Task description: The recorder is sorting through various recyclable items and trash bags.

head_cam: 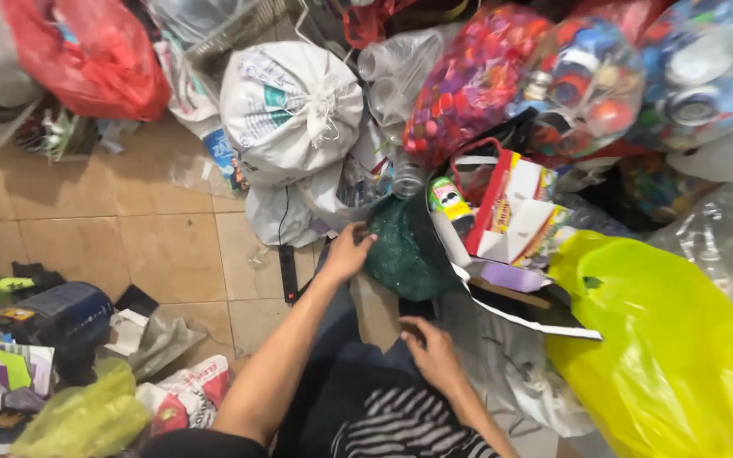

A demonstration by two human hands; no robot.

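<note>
I see my left hand (348,252) in the middle of the frame, fingers closed on the edge of a dark green mesh bag (405,254). The bag sits just below a white tied sack (288,110) and left of an open red and white carton (515,208). My right hand (431,352) is lower, fingers bent and a little apart, resting on grey cloth (502,356). A yellow plastic bag (672,348) fills the lower right.
</note>
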